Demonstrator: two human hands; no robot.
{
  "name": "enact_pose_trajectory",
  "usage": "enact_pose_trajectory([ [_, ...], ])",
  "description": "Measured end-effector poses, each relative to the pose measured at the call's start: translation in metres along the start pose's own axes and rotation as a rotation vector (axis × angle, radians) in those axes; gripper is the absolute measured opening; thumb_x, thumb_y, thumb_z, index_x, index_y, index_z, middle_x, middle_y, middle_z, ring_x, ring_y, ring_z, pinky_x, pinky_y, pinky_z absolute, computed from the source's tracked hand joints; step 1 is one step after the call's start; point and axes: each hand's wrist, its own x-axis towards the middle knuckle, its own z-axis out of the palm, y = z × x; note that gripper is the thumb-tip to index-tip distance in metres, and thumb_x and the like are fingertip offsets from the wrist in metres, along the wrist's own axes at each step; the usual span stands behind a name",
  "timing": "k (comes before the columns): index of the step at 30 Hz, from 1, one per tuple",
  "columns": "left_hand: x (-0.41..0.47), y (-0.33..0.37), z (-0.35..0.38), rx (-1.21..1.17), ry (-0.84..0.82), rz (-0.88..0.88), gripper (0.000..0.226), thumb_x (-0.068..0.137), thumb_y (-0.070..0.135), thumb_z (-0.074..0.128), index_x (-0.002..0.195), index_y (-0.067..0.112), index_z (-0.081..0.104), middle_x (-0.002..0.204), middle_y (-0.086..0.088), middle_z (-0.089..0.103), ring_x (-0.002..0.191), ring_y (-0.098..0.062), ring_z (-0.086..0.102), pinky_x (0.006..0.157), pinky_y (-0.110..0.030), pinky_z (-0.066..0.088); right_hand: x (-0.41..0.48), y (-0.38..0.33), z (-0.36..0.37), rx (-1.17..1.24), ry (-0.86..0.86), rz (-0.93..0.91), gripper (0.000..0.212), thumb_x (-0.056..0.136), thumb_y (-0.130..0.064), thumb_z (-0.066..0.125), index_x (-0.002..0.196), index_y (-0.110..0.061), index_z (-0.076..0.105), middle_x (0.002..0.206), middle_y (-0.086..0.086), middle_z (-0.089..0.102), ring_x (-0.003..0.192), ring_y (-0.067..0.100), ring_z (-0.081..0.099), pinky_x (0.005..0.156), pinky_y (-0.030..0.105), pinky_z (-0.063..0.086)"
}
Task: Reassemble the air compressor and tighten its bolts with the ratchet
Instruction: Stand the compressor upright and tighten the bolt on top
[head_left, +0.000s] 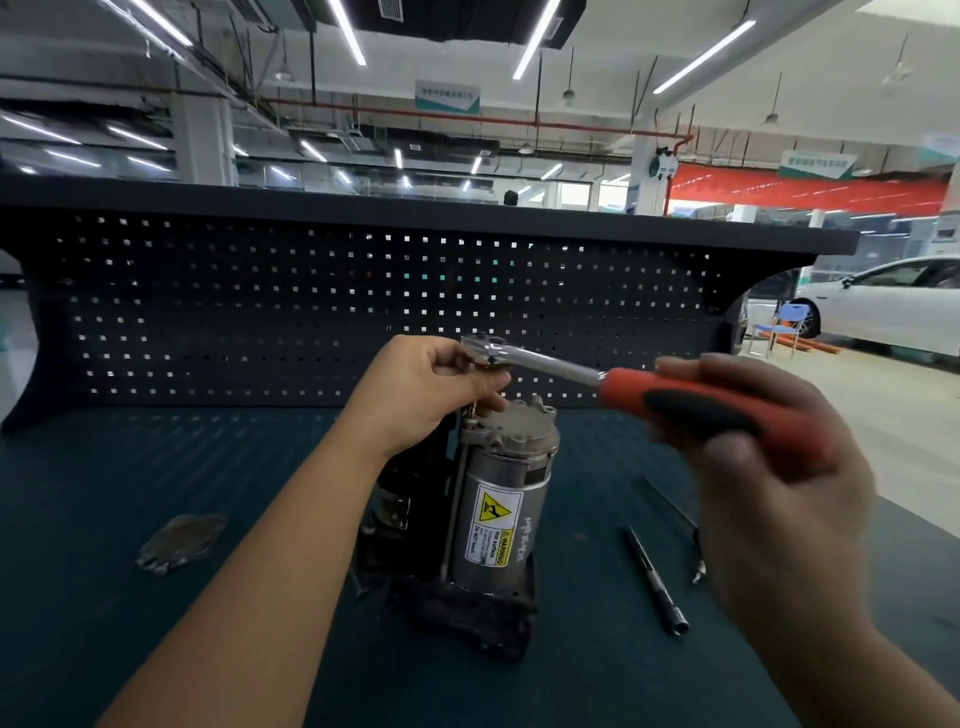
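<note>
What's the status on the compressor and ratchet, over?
Left hand pinching ratchet head, right hand gripping its handle. Air compressor upright, ratchet head above its top. Extension bar lying clear at right.

1. The left hand (426, 395) is lifted, its forearm coming from the lower left; the fingers pinch the head of the ratchet (550, 364).
2. The right hand (769, 467), blurred, is curled round the ratchet handle, wrist at the lower right.

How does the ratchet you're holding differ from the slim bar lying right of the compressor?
The ratchet has a red-and-black handle; the slim bar is plain metal. The ratchet is held above the compressor, left hand at its head, right hand on its handle; the slim bar lies untouched on the mat. Both are long, straight tools.
</note>
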Motion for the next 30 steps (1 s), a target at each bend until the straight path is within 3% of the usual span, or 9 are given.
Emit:
enact_pose_trajectory([
  [2,-0.001,0.000,-0.003,-0.007,-0.023,-0.016,0.008,0.077,0.022,0.070,0.083,0.016,0.069,0.076,0.001,0.075,0.072,-0.011,0.071,0.064,-0.012,0.051,0.006,0.022,-0.004,0.278,0.185,0.229,0.033,0.077,-0.046,0.070,0.100,-0.022,0.067,0.106,0.004,0.073,0.097,0.020,0.069,0.081,0.027,0.056],
  [6,-0.004,-0.001,-0.007,-0.018,-0.068,-0.012,0.017,0.078,0.026,0.065,0.086,0.012,0.068,0.081,0.000,0.075,0.078,-0.013,0.072,0.069,-0.015,0.052,0.032,0.068,0.002,0.589,0.299,0.690,0.040,0.094,-0.052,0.035,0.107,-0.018,0.052,0.105,0.006,0.073,0.095,0.018,0.070,0.077,0.030,0.054],
  [9,-0.007,-0.003,-0.010,-0.042,-0.068,-0.010,0.021,0.076,0.030,0.064,0.086,0.012,0.068,0.082,-0.001,0.075,0.080,-0.014,0.072,0.070,-0.017,0.053,0.049,0.086,0.014,0.706,0.342,0.836,0.025,0.101,-0.036,0.038,0.096,-0.014,0.051,0.093,0.009,0.075,0.088,0.018,0.070,0.075,0.032,0.057],
  [11,-0.008,-0.006,-0.009,-0.021,-0.023,0.007,0.010,0.081,0.023,0.066,0.086,0.015,0.068,0.081,-0.001,0.075,0.080,-0.014,0.072,0.070,-0.018,0.054,0.053,0.085,0.016,0.709,0.331,0.753,0.013,0.097,-0.027,0.048,0.096,-0.014,0.050,0.089,0.008,0.074,0.084,0.018,0.072,0.070,0.029,0.059],
  [13,-0.008,-0.009,-0.008,0.017,0.050,0.026,0.003,0.081,0.020,0.069,0.084,0.018,0.069,0.077,0.001,0.075,0.077,-0.012,0.072,0.068,-0.016,0.053,0.046,0.074,0.018,0.624,0.333,0.581,0.022,0.086,-0.026,0.057,0.101,-0.013,0.049,0.090,0.007,0.074,0.085,0.018,0.072,0.069,0.028,0.058],
  [19,0.000,-0.008,0.006,0.051,0.243,0.056,0.015,0.063,0.023,0.083,0.071,0.028,0.070,0.068,0.009,0.072,0.067,-0.007,0.070,0.059,-0.014,0.052,-0.001,0.033,0.051,0.014,0.256,-0.423,0.043,0.083,-0.027,0.074,0.101,-0.014,0.036,0.089,-0.003,0.067,0.084,0.021,0.068,0.078,0.043,0.054],
  [22,0.005,-0.004,0.011,0.078,0.242,0.047,0.023,0.052,0.033,0.080,0.071,0.024,0.071,0.067,0.008,0.072,0.067,-0.009,0.070,0.063,-0.022,0.055,-0.006,0.032,0.056,-0.065,0.229,-0.581,0.043,0.084,-0.024,0.073,0.101,-0.012,0.036,0.089,0.006,0.064,0.080,0.024,0.066,0.073,0.046,0.053],
  [26,0.006,-0.005,0.009,0.061,0.204,0.024,0.018,0.066,0.022,0.082,0.077,0.013,0.072,0.064,0.003,0.072,0.060,-0.009,0.069,0.058,-0.015,0.051,0.010,0.047,0.029,0.194,0.453,-0.082,0.032,0.089,-0.029,0.066,0.099,-0.014,0.039,0.088,0.001,0.073,0.089,0.020,0.069,0.079,0.039,0.057],
  [30,0.004,-0.006,0.006,0.029,0.148,0.010,0.015,0.074,0.012,0.077,0.083,0.002,0.069,0.065,-0.001,0.072,0.060,-0.010,0.069,0.058,-0.015,0.051,0.046,0.077,0.013,0.680,0.462,0.558,0.019,0.097,-0.027,0.048,0.105,-0.009,0.047,0.084,0.010,0.075,0.079,0.020,0.073,0.064,0.032,0.059],
])
